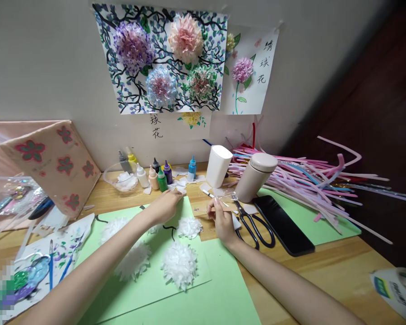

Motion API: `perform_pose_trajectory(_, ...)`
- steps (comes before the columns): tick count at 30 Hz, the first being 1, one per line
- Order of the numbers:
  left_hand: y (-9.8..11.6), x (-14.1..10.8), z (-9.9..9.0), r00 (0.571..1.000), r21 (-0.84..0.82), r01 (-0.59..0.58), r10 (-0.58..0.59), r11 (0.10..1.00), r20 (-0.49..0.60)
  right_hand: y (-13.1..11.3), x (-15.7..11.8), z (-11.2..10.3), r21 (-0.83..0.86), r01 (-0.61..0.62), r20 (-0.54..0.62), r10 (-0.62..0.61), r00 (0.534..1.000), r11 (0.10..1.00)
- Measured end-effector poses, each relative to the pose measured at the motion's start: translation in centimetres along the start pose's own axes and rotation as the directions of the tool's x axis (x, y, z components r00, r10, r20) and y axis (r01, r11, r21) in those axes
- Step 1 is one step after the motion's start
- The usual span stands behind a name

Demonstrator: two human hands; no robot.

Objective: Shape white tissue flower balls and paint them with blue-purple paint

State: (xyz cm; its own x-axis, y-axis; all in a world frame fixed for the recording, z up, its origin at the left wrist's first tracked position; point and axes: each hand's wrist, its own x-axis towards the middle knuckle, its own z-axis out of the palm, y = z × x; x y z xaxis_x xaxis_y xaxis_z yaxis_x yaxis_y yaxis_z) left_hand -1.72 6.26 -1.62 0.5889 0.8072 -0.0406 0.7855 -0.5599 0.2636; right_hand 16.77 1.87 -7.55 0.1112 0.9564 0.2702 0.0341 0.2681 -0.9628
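Observation:
My left hand (165,206) reaches over the top edge of the green sheet (203,262), near the paint bottles; its fingertips are bunched and too small to make out. My right hand (221,221) is closed in a pinch on a thin white stick (208,193), left of the black scissors (252,225). White ruffled paper flowers lie on the sheet, one at the front (180,265) and a smaller one (188,227) behind it. My left forearm partly covers others. Short black curved lines show on the sheet.
Small paint bottles (162,179), a clear bowl (122,177), a white cup (219,166) and a lidded jar (257,176) stand at the back. Right are a black phone (286,225) and pipe cleaners (301,180). Left are brushes (51,266), a palette (23,280) and a flowered box (54,162).

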Motion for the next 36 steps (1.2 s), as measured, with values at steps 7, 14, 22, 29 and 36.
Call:
perform_pose_trajectory(7,4.4,-4.2,-4.1,0.996,-0.444,0.030,-0.063,0.895,-0.060,-0.3,0.1,0.2,-0.019,0.011,0.047,-0.010,0.999,1.000)
perform_pose_trajectory(14,6.6,-4.9,-2.1,0.964,-0.448,-0.060,0.168,0.892,0.206,-1.5,0.2,-0.5,-0.023,0.022,-0.011,-0.023,1.000,0.999)
perform_pose_trajectory(22,6.4,-4.5,-0.3,0.970,-0.191,-0.134,0.168,0.972,0.177,-2.1,-3.1,-2.1,-0.026,0.126,-0.015,-0.126,0.992,0.992)
perform_pose_trajectory(29,6.5,-4.7,-0.6,0.955,-0.240,-0.195,0.241,0.951,0.176,-1.4,-3.8,-1.8,-0.087,0.171,0.158,-0.156,0.975,0.981)
perform_pose_trajectory(36,6.2,-4.5,-0.6,0.958,-0.183,-0.173,0.208,0.968,0.197,-1.2,-3.4,-2.0,-0.131,0.081,0.171,-0.058,0.984,0.988)
